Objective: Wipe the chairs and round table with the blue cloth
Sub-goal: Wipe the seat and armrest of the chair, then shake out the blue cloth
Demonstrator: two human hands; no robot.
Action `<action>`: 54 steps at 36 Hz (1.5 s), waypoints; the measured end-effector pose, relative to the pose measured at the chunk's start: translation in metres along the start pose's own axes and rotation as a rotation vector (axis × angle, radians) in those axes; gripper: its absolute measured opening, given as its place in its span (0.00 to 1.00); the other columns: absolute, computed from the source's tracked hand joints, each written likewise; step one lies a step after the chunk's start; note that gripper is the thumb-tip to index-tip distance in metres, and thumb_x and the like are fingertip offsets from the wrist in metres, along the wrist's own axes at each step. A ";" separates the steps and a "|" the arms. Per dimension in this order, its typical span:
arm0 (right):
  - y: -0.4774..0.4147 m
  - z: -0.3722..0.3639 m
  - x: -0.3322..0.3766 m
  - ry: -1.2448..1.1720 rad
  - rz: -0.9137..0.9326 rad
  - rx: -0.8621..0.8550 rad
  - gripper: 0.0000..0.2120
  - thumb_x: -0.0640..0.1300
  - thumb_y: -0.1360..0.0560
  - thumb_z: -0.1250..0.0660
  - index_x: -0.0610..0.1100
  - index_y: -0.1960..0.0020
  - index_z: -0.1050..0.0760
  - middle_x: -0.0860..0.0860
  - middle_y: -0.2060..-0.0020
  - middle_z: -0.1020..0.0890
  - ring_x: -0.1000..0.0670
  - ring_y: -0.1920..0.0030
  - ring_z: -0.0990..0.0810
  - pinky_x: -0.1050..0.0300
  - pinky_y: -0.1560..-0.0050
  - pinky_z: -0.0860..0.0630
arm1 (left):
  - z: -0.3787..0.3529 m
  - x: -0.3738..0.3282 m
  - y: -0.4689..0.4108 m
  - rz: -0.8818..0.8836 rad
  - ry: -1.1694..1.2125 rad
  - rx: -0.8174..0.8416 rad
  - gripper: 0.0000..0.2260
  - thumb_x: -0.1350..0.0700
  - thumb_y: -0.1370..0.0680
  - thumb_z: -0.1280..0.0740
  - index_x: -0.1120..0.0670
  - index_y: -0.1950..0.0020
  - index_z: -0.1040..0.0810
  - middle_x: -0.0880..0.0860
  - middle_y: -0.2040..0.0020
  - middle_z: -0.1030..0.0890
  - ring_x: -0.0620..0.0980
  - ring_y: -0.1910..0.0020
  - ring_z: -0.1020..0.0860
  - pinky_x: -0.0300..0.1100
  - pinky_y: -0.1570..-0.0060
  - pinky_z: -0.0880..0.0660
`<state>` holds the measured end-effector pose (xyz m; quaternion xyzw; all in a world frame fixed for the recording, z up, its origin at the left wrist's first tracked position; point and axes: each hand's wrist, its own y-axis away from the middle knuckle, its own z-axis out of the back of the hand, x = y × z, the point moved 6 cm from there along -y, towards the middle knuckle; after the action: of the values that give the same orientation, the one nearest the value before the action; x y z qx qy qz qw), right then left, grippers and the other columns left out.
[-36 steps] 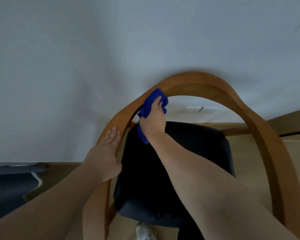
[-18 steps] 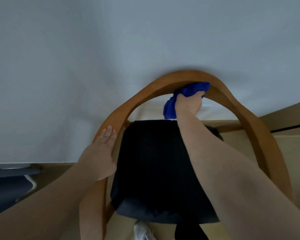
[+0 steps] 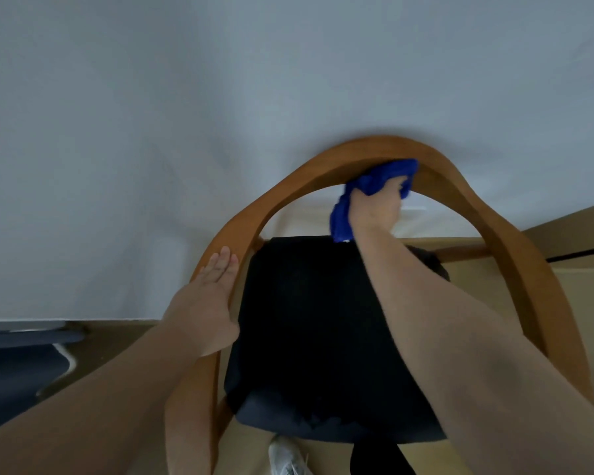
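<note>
Plain pale grey-white wall fills view above and beyond both hands, evenly lit. Tan smooth floor right of right hand, crossed by thin dark line. Dark navy white-edged shape on floor, low left of left hand; kind unclear.

Left hand and right hand: both bare. Both forearms bare from the wrist to the frame edge, with faint fine hair showing on the right one. Footwear: one white shoe at the lower edge, partly cut off, grey detail on its upper. Beside it a black shape, possibly a trouser leg; cannot be confirmed.
</note>
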<state>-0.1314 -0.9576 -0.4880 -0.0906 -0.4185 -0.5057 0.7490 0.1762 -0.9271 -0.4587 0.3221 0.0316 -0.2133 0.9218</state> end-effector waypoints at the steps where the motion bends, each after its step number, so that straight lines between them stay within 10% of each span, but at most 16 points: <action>1: 0.011 -0.015 0.006 0.021 0.053 0.058 0.42 0.49 0.31 0.35 0.41 0.23 0.49 0.42 0.31 0.29 0.39 0.36 0.26 0.47 0.36 0.28 | 0.000 0.000 0.000 -0.002 0.010 -0.002 0.44 0.54 0.26 0.35 0.48 0.24 0.65 0.45 0.24 0.67 0.44 0.25 0.62 0.44 0.27 0.51; 11: 0.121 -0.073 0.008 0.230 0.466 0.648 0.40 0.43 0.25 0.31 0.49 0.21 0.51 0.46 0.39 0.22 0.46 0.43 0.21 0.55 0.47 0.25 | 0.014 0.008 0.003 -0.063 0.173 0.023 0.37 0.58 0.25 0.37 0.49 0.22 0.55 0.44 0.23 0.60 0.44 0.24 0.51 0.39 0.29 0.47; 20: 0.197 -0.006 0.041 0.251 0.700 0.778 0.40 0.44 0.27 0.30 0.54 0.22 0.47 0.53 0.40 0.22 0.51 0.43 0.22 0.50 0.41 0.24 | 0.049 0.029 0.081 -0.015 0.517 -0.363 0.19 0.57 0.21 0.39 0.54 0.29 0.31 0.49 0.36 0.25 0.48 0.37 0.27 0.30 0.44 0.37; 27: 0.304 0.047 0.094 0.298 1.028 0.890 0.37 0.43 0.25 0.31 0.49 0.22 0.46 0.56 0.37 0.27 0.57 0.42 0.27 0.74 0.44 0.35 | 0.093 0.025 0.178 0.028 0.802 -0.442 0.17 0.50 0.18 0.45 0.49 0.30 0.33 0.45 0.41 0.24 0.42 0.43 0.25 0.34 0.45 0.33; 31: 0.360 0.073 0.126 0.331 1.282 0.888 0.39 0.47 0.25 0.31 0.43 0.22 0.48 0.48 0.27 0.34 0.48 0.30 0.33 0.54 0.31 0.33 | 0.122 0.024 0.236 -0.013 1.049 -0.493 0.10 0.48 0.18 0.46 0.40 0.42 0.28 0.43 0.45 0.21 0.41 0.47 0.21 0.44 0.40 0.27; 44: 0.486 0.187 0.218 0.108 1.770 0.985 0.39 0.44 0.26 0.31 0.42 0.22 0.49 0.46 0.28 0.32 0.49 0.31 0.33 0.64 0.31 0.40 | 0.176 -0.012 0.422 -0.003 1.371 -0.868 0.40 0.27 0.44 0.28 0.42 0.37 0.30 0.45 0.44 0.19 0.45 0.44 0.20 0.42 0.53 0.21; 49: 0.523 0.226 0.212 0.019 1.911 1.134 0.39 0.44 0.25 0.31 0.41 0.22 0.50 0.44 0.28 0.33 0.47 0.30 0.33 0.55 0.30 0.35 | 0.165 -0.041 0.480 0.143 1.473 -1.181 0.15 0.52 0.25 0.33 0.45 0.39 0.28 0.52 0.50 0.17 0.47 0.52 0.18 0.44 0.54 0.20; 54: 0.580 0.253 0.196 -0.010 1.996 1.348 0.44 0.49 0.26 0.28 0.44 0.21 0.52 0.49 0.23 0.42 0.51 0.25 0.43 0.54 0.26 0.40 | 0.132 -0.061 0.555 0.360 1.400 -1.501 0.17 0.63 0.20 0.41 0.49 0.33 0.31 0.54 0.44 0.21 0.51 0.46 0.21 0.48 0.49 0.24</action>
<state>0.2436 -0.6759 -0.0203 0.0332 -0.3472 0.6172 0.7053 0.3400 -0.5949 -0.0198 -0.2822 0.6353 0.2365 0.6789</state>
